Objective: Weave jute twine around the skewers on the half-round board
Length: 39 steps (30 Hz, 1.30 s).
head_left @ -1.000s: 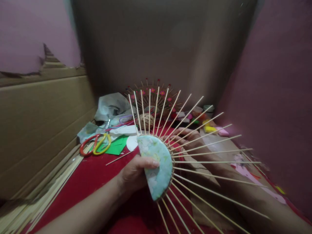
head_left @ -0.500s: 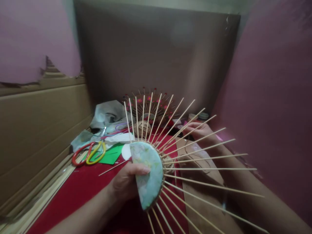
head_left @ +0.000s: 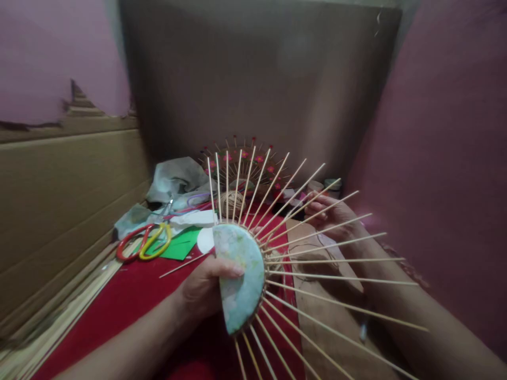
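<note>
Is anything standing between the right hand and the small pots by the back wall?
Nothing visible. The right hand lies just before the small pots; the skewers of the fan in the left hand only cross it nearer the camera.

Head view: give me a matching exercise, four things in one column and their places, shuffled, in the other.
Things
1. disc
2. scissors
3. twine ball
4. right hand

Places
A. far side of the sticks, to the right
B. gripped in the left hand
C. flat on the red cloth, beside green paper
D. behind the upright sticks, mid-scene

Pairs: 1-B, 2-C, 3-D, 4-A
</note>
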### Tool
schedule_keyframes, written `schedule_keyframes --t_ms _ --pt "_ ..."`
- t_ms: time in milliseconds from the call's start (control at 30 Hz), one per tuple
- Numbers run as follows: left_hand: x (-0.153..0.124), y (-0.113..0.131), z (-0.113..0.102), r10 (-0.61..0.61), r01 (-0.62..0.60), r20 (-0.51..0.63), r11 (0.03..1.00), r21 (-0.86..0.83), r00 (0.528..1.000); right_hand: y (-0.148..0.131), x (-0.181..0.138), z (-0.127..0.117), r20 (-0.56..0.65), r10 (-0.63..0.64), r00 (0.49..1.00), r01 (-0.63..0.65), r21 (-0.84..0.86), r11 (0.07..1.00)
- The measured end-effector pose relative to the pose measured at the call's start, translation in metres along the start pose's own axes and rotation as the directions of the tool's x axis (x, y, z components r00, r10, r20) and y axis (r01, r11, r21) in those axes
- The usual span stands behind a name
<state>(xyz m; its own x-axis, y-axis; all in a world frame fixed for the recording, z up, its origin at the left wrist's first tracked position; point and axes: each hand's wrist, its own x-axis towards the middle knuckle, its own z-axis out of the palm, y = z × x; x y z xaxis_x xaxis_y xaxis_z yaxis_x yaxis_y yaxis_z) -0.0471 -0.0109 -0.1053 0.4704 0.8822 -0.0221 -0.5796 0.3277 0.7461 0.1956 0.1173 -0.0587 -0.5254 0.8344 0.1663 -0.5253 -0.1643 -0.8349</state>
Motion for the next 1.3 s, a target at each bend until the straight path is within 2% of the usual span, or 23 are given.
schedule_keyframes --t_ms 67,233,333,500,633,767,967,1167,1300 --pt "0.000 0.000 -0.001 -0.026 0.026 -0.021 1.000 0.005 0.999 -0.005 0.000 0.001 -0.011 0.004 1.000 -0.004 0.041 0.999" --pt "0.001 -0.001 -0.001 -0.069 0.071 -0.095 0.997 0.009 0.993 -0.017 -0.003 0.007 -0.028 -0.116 0.993 0.117 0.028 0.993" --pt "0.001 -0.001 -0.001 -0.094 0.096 -0.096 0.995 0.012 0.991 -0.020 -0.005 0.010 -0.012 -0.163 0.986 0.164 0.023 0.986" --pt "-0.001 0.001 0.001 -0.137 0.139 -0.161 0.990 -0.004 0.977 -0.019 -0.006 0.011 0.014 -0.264 0.964 0.262 0.077 0.962" --pt "0.001 0.001 0.001 -0.146 0.147 -0.191 0.989 -0.010 0.971 -0.019 -0.005 0.006 -0.002 -0.342 0.940 0.342 0.012 0.940" --pt "0.002 -0.002 -0.001 -0.167 0.165 -0.164 0.986 -0.026 0.972 -0.019 -0.003 0.001 -0.045 -0.323 0.945 0.322 -0.032 0.946" --pt "0.000 -0.002 0.000 -0.190 0.188 -0.170 0.982 -0.027 0.967 -0.021 -0.002 0.003 -0.043 -0.307 0.951 0.310 0.066 0.949" --pt "0.001 -0.001 0.003 -0.191 0.195 -0.209 0.981 0.000 0.959 -0.022 -0.005 0.006 0.026 -0.132 0.991 0.121 0.248 0.961" --pt "0.000 -0.001 0.003 -0.173 0.179 -0.191 0.984 0.014 0.966 -0.020 -0.008 0.010 0.054 -0.094 0.994 0.071 0.335 0.940"
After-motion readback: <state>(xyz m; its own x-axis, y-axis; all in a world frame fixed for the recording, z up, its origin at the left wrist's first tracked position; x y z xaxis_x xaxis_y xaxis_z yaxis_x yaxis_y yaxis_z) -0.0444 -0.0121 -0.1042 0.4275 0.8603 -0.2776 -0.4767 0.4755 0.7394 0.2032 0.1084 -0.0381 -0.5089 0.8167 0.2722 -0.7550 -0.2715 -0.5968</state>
